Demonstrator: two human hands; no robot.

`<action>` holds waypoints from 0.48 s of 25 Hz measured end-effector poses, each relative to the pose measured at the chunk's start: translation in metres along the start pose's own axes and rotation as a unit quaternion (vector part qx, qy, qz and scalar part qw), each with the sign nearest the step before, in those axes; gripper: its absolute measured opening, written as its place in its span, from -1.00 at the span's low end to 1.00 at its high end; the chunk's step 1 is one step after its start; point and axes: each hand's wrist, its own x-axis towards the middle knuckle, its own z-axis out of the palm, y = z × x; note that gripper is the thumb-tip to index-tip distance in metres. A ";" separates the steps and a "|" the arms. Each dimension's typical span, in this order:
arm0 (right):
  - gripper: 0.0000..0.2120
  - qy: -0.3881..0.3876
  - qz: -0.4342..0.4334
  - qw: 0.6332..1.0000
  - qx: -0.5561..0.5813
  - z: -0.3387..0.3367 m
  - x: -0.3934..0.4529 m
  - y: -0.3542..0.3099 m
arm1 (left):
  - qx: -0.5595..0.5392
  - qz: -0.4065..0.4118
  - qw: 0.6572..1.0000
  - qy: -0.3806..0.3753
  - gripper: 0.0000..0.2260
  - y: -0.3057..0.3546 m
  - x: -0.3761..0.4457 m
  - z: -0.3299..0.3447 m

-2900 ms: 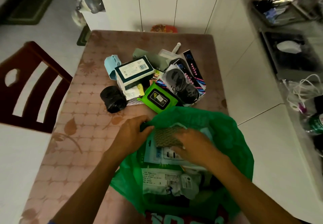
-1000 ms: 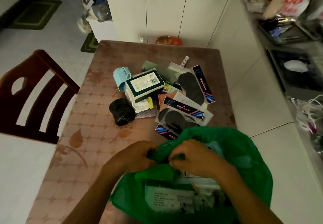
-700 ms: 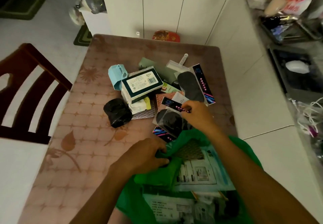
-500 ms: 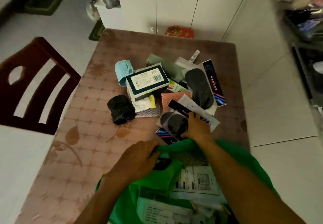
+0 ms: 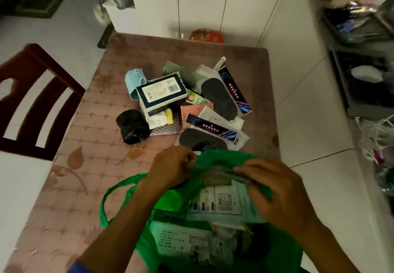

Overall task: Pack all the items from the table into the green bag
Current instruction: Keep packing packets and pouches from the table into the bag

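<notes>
Left hand (image 5: 173,167) is gripping the far rim of the green bag (image 5: 283,249), which is sitting at the near edge of the table (image 5: 85,166). Right hand (image 5: 275,191) is hovering over the bag's mouth, fingers curled, can't tell if it's holding anything. Leftover items are piling mid-table: a black roll (image 5: 132,126), a dark box (image 5: 161,91), insole packs (image 5: 221,100).

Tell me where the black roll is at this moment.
In the head view the black roll lies on the table, at the left edge of the pile, just left of the dark-edged white box.
</notes>
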 end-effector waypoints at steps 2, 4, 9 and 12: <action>-0.72 -0.111 -0.004 0.988 -0.111 0.020 -0.033 0.011 | -0.039 -0.011 0.999 0.011 -0.94 -0.002 -0.001 -0.001; -0.67 -0.245 0.042 0.954 -0.167 0.047 -0.048 0.019 | -0.066 -0.025 0.997 0.023 -0.85 -0.006 -0.004 -0.004; -0.31 -0.506 0.130 0.846 -0.109 0.040 -0.036 0.007 | -0.047 0.015 0.999 -0.011 -0.86 -0.016 -0.009 -0.009; -0.64 -0.291 0.153 0.942 0.066 0.029 0.024 -0.002 | -0.074 0.028 0.996 0.043 -0.95 -0.016 -0.010 -0.009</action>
